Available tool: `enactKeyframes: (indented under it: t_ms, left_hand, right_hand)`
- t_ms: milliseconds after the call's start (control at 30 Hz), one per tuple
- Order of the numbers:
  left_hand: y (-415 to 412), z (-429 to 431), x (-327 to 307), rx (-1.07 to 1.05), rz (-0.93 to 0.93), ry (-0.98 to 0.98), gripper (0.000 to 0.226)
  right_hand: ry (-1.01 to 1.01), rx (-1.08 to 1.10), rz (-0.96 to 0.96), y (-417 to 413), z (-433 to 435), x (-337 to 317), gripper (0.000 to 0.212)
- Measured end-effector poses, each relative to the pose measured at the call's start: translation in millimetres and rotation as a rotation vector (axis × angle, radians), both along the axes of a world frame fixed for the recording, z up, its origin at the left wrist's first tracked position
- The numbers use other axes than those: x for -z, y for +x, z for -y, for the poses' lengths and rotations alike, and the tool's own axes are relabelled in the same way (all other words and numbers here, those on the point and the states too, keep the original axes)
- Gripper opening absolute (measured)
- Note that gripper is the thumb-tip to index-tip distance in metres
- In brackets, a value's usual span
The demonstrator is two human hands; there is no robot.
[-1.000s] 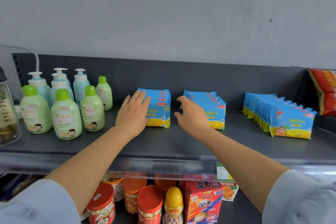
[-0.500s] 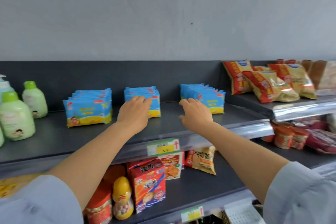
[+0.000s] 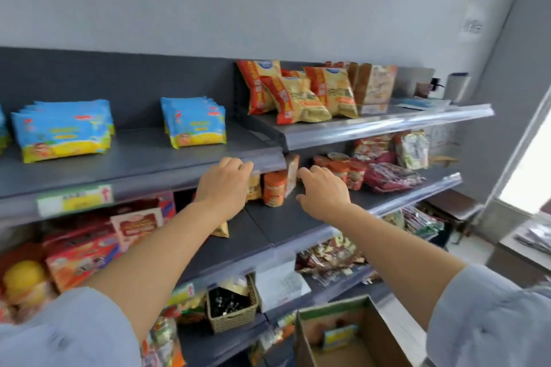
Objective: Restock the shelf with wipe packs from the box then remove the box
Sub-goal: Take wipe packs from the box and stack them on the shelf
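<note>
Two rows of blue and yellow wipe packs stand on the dark grey top shelf (image 3: 143,158): one row (image 3: 64,131) at the left, another row (image 3: 195,122) further right. The open cardboard box (image 3: 351,337) sits low at the bottom, with one blue wipe pack (image 3: 338,337) lying inside. My left hand (image 3: 225,185) hovers in front of the top shelf's front edge, fingers loosely curled, holding nothing. My right hand (image 3: 323,191) hangs to its right, in front of the second shelf, also loosely curled and holding nothing.
Orange snack bags (image 3: 298,92) fill the raised shelf at the right. Cups and red packets (image 3: 357,173) crowd the second shelf. A woven basket (image 3: 232,310) sits on a lower shelf beside the box. Red boxes (image 3: 86,250) stand at the lower left.
The view has swung right and down, bringing the box into sight. Both hands have drawn back from the wipe packs and dropped to the shelf's front edge.
</note>
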State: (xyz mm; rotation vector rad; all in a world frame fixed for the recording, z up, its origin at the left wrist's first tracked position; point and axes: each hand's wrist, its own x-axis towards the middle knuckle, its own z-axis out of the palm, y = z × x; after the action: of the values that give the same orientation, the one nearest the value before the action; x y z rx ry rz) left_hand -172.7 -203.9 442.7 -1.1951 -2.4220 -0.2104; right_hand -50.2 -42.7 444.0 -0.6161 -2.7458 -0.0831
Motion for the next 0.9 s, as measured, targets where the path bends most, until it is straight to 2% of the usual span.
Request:
enactKeyframes:
  t_ms: [67,200,300,467,633,900]
  left_hand:
    - [20.9,-26.4,19.7,0.028,0.039,-0.010,0.040]
    - [52.5,-73.0,62.7,0.071,0.095,-0.099,0.048]
    - [63.7,-103.9,99.5,0.107,0.145,-0.152,0.043]
    - [72.0,-149.7,166.2,0.151,0.243,-0.249,0.033]
    - [76.1,-185.1,237.6,0.197,0.356,-0.361,0.038]
    - [88.9,-215.6,336.1,0.191,0.515,-0.518,0.035]
  right_hand:
    - [-0.022,0.034,0.044,23.6,-24.6,16.6,0.047]
    - [-0.079,0.076,0.131,56.4,-67.2,57.0,0.037]
    - [-0.134,0.099,0.188,68.1,-93.5,92.2,0.030]
    - [-0.227,0.140,0.306,71.2,-127.1,152.6,0.036]
    - [-0.342,0.165,0.435,71.3,-157.9,216.7,0.039]
    - [-0.481,0.179,0.556,83.8,-189.2,309.1,0.032]
